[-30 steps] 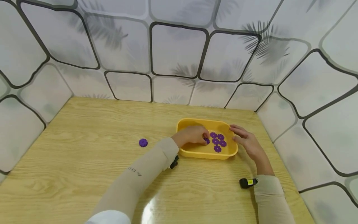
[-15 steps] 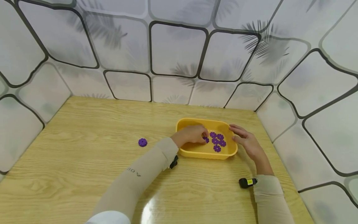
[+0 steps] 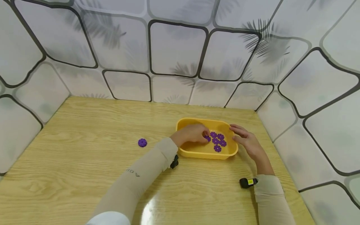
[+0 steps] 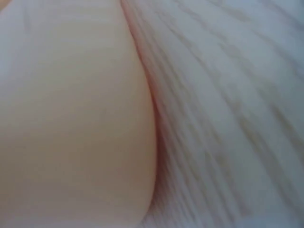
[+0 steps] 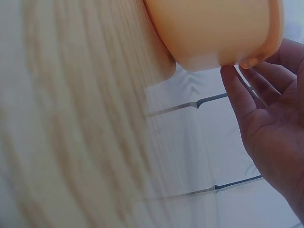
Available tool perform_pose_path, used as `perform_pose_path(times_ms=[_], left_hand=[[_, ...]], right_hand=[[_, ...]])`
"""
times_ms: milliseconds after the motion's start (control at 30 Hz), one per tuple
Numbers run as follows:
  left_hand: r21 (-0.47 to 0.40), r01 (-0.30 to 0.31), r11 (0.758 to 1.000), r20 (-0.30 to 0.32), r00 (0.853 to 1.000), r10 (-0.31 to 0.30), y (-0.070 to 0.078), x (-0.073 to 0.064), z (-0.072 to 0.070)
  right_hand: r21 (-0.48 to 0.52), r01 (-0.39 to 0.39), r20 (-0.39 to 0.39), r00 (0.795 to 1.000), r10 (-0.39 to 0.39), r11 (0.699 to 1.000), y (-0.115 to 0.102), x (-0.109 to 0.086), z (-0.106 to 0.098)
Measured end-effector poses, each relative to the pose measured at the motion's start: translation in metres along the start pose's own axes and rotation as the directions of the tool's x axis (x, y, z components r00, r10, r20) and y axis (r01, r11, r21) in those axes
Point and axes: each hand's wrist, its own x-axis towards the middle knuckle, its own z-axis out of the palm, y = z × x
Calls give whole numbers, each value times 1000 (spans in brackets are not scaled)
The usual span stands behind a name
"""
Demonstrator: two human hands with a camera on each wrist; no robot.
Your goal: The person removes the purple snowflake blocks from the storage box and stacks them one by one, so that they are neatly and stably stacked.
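Five loose purple discs [image 3: 215, 141] plus one pinched disc [image 3: 207, 138], yellow tray [image 3: 206, 154]

Landmark: the tray, standing on a wood-grain desk [image 3: 98, 150]. All discs have notched, flower-like rims.

Left hand [image 3: 194, 132]: reaches over the tray's left end, down inside it. Fingers curled; thumb and fingertips grasp the pinched disc near the tray's middle. Part of that disc is covered by the fingers. Its left wrist view shows only a pale rounded surface [image 4: 80, 118] against the desk, too close and blurred to identify.

Right hand [image 3: 247, 142]: at the tray's right end, fingers nearly straight, not clenched. Fingertips touch the rim; in the right wrist view the thumb meets the outside of the end wall.

Loose discs: grouped inside the tray, right of the left hand. Four lie close together; the fifth lies slightly nearer the tray's front wall.

Outer purple piece [image 3: 142, 142]: on the desk, left of the tray and well apart from it. Single disc or stack: cannot tell.

Surroundings: light beige sleeves [image 3: 270, 193] on both arms, in front of the tray. Black wrist device [image 3: 247, 183] at the right cuff, nearer the person than the tray. Behind the tray, a pale wall [image 3: 177, 47] with dark rounded outlines and grey leaf prints.
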Motion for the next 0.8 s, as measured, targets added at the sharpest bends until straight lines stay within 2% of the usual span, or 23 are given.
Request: perform_pose_path(times_ms=[233, 567, 800], left_hand=[[24, -8, 1000, -2, 1000, 8, -1, 2, -3], [-18, -19, 1000, -24, 1000, 19, 1, -3, -12], [-80, -79, 994, -70, 995, 73, -1, -15, -31]], right_hand=[[10, 9, 0, 1000, -9, 1000, -1, 2, -1], [30, -4, 11, 1000, 4, 1000, 1, 1, -1], [30, -6, 11, 1000, 6, 1000, 1, 1, 0]])
